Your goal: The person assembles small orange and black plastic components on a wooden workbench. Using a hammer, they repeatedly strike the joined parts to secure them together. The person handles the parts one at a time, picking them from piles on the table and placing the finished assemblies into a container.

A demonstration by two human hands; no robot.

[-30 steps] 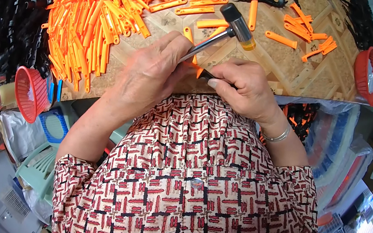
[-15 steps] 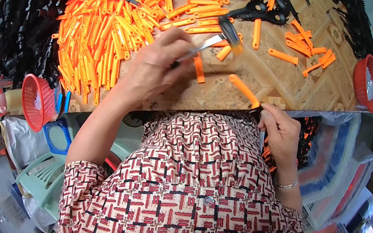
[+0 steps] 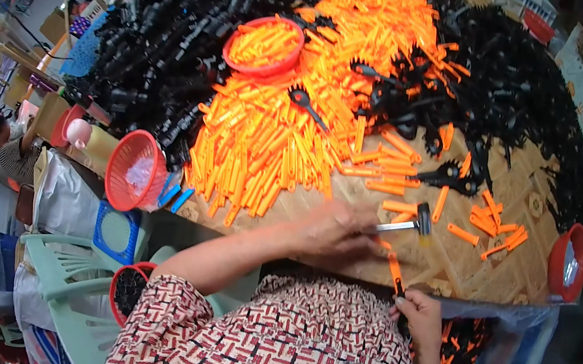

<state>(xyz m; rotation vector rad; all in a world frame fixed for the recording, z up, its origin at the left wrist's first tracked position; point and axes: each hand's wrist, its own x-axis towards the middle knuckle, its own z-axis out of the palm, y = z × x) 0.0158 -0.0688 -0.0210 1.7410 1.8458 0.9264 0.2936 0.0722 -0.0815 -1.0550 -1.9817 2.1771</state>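
My left hand (image 3: 336, 229) is closed around a small hammer (image 3: 401, 227) with a silver shaft and a dark head, held just above the table. At the table's front edge, my right hand (image 3: 421, 318) pinches the black end of a piece whose upper part is an orange plastic handle (image 3: 396, 270); the rest of the black part is hidden by my fingers. Loose orange handles (image 3: 402, 189) lie just beyond the hammer. A little farther off are black toothed spoon heads, like pasta servers (image 3: 450, 178).
A big heap of orange handles (image 3: 254, 153) spreads across the wood-patterned table (image 3: 285, 219), with a red basket (image 3: 265, 46) of them on it. Black plastic parts (image 3: 165, 61) pile up left and right. Red baskets stand at the left (image 3: 135, 170) and right (image 3: 568, 263) edges.
My view has tilted up, showing more of the table. The hammer has turned more level and remains in my left hand. The orange handle in my right hand now points farther up, away from me.
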